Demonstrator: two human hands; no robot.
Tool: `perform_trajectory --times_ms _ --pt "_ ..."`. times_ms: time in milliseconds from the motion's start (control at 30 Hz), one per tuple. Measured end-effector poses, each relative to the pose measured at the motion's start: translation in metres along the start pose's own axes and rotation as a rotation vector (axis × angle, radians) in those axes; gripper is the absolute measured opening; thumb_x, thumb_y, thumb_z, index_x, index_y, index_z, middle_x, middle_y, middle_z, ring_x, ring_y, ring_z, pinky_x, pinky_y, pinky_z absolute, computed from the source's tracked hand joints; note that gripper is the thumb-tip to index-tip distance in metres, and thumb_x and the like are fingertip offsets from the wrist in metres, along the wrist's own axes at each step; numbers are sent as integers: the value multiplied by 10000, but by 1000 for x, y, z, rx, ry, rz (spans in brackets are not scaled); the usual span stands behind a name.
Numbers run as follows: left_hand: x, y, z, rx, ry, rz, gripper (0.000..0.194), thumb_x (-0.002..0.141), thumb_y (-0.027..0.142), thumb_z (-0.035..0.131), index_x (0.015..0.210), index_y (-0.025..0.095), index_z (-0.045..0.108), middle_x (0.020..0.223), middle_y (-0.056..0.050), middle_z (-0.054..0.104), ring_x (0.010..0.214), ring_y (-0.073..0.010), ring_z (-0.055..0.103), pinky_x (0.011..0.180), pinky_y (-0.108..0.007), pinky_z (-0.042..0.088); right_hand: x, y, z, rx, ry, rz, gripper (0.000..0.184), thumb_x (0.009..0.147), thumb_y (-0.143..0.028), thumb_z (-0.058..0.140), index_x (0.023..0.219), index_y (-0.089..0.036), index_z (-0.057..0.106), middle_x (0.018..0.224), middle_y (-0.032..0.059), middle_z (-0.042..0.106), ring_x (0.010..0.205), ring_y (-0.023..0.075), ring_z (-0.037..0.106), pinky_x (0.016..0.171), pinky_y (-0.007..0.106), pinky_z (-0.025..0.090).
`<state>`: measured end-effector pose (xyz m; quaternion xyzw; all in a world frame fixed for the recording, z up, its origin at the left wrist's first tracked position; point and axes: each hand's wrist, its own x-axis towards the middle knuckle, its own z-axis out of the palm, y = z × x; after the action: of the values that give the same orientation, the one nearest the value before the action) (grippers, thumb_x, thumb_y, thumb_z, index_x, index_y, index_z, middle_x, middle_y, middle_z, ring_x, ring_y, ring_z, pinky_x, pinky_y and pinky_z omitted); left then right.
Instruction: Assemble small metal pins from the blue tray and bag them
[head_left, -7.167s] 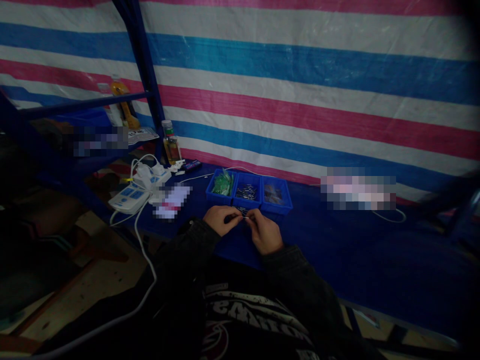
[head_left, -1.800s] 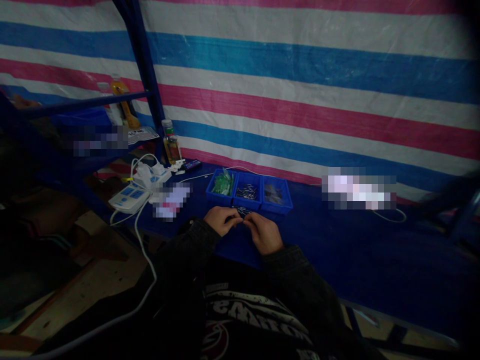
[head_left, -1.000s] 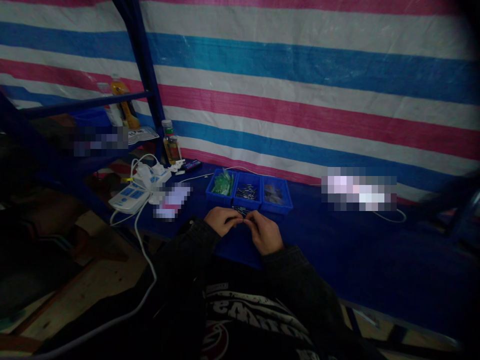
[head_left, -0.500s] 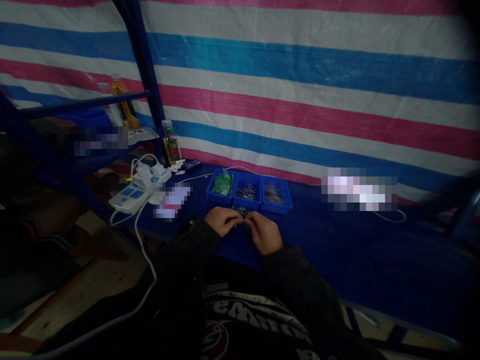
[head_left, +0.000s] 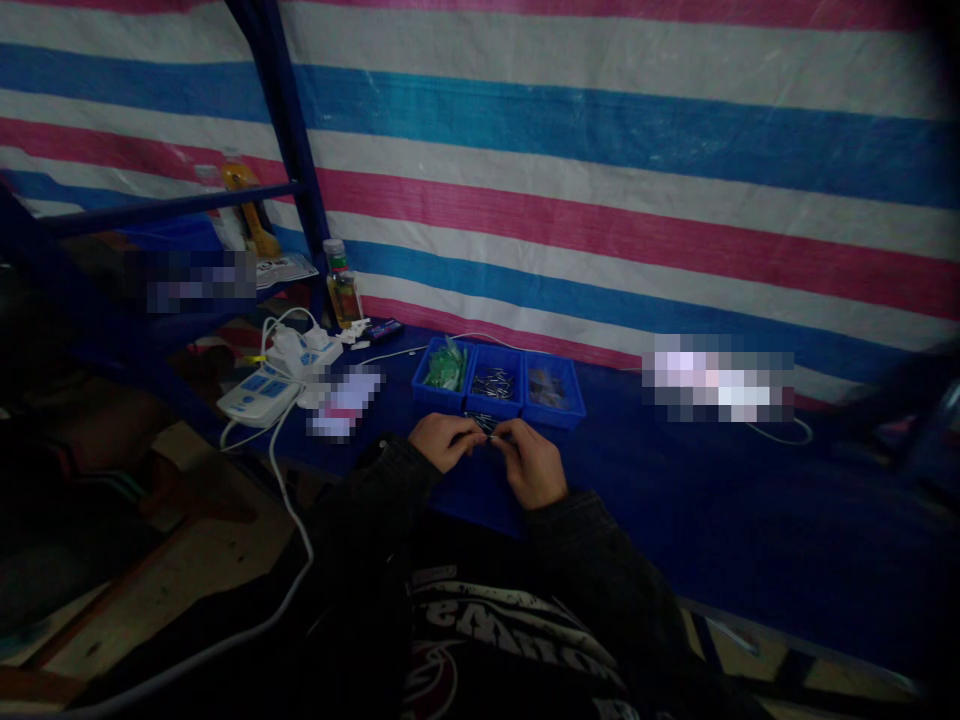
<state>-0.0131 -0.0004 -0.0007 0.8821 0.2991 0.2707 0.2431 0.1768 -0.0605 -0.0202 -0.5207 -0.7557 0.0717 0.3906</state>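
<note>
Nearest the camera, a person in a dark jacket and a black printed T-shirt [head_left: 480, 640] sits facing a table covered in dark blue [head_left: 720, 500]. The left hand [head_left: 442, 442] and right hand [head_left: 531, 464] are raised together just above the table, with the fingers of both closed and curled inward. Between the fingertips they grip a small cluster of thin metal pieces [head_left: 484, 423], too small to make out in detail.

Just beyond the hands, three blue plastic trays stand side by side, touching. The left tray [head_left: 445, 366] holds green packets, the middle tray [head_left: 493, 385] holds a pile of thin metal pieces, and the contents of the right tray [head_left: 547, 388] are dark and hard to tell.

To the left lie a pixelated white object [head_left: 343, 403] and a white power strip [head_left: 259, 396], with a white cable [head_left: 289, 500] running toward the near side. Farther back at the left stands a glass bottle [head_left: 341, 285] with an amber liquid, beside a blue metal frame post [head_left: 289, 150]. To the far right lies another pixelated object [head_left: 716, 385]. A pink, white and blue striped tarpaulin [head_left: 600, 150] forms the far wall.
</note>
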Motion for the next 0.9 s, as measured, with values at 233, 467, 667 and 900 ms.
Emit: perform_trajectory --times_ms 233,467,667,900 --pt "0 2 -1 -22 32 -16 250 956 303 518 863 165 705 693 -5 705 658 -124 653 663 -195 455 0 2 1 -20 75 29 109 948 -223 468 940 -229 576 902 40 676 799 185 637 737 272 453" --pt "0 2 -2 -13 11 -13 248 960 301 512 869 164 698 700 -6 705 662 -123 651 666 -195 451 0 2 0 2 18 17 113 968 -241 452 947 -230 562 908 40 671 823 188 643 754 274 453" --pt "0 -4 1 29 -4 56 215 951 277 526 888 168 700 797 -30 719 787 -150 663 766 -231 474 0 1 1 15 -26 -6 141 983 -257 437 922 -231 561 900 38 670 834 187 645 769 275 448" --pt "0 -5 3 31 24 120 183 932 260 560 928 162 714 875 -47 728 846 -158 660 803 -247 481 0 2 3 -47 -73 12 220 995 -301 435 833 -230 566 806 20 659 766 171 637 731 257 425"
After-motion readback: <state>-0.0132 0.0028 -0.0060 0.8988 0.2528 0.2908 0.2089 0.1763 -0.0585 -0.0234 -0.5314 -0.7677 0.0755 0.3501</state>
